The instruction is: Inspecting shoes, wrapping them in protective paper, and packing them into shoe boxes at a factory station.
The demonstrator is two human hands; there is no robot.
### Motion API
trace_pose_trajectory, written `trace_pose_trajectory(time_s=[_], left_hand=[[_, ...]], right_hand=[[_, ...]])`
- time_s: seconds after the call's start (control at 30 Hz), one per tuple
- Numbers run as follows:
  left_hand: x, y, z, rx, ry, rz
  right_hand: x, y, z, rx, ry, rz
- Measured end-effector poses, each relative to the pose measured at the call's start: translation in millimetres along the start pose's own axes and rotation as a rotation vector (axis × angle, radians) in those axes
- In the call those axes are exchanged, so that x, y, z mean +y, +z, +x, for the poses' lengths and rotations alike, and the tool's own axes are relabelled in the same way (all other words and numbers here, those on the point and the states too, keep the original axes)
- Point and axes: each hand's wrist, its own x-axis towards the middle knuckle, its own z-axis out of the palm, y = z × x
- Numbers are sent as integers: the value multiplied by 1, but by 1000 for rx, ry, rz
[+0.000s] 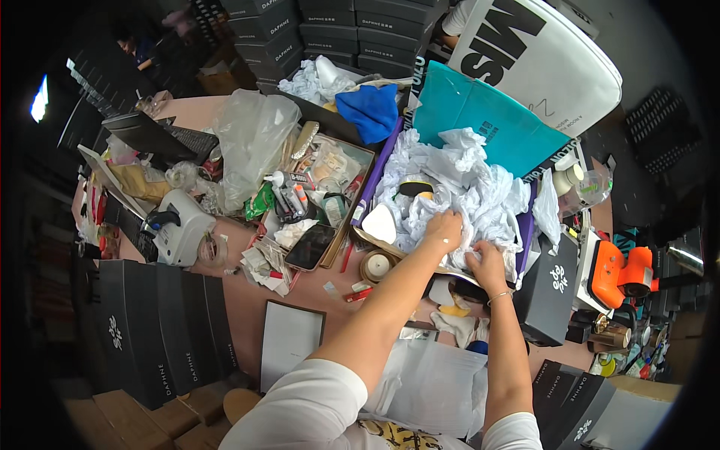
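Observation:
Both my hands reach into an open purple-edged box (527, 238) filled with crumpled white tissue paper (480, 191). My left hand (442, 229) presses on the paper near the box's middle, fingers curled into it. Just to its right, my right hand (484, 262) grips a fold of the same paper at the box's near edge; a thin bracelet circles that wrist. A dark round object with a yellow part (416, 187) shows among the paper beyond my left hand. The box's teal lid (480, 120) stands up behind it.
A cardboard tray of small items (319, 180), a phone (309, 247), a tape roll (376, 265) and a white tape dispenser (180, 225) lie left. Black boxes (150, 330) stack at lower left, another black box (551, 289) and an orange tool (619, 274) right. A person sits far back left.

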Motion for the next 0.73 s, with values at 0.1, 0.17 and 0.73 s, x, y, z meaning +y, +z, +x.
trace_pose_trajectory(time_s=[0.1, 0.17, 0.73], left_hand=[[0, -1, 0, 12, -2, -1], [0, 8, -1, 51, -16, 30], [-11, -41, -9, -172, 87, -164]], right_hand=[[-17, -3, -5, 86, 77, -39], [-32, -12, -5, 67, 113, -72], [-82, 19, -21, -42, -66, -125]])
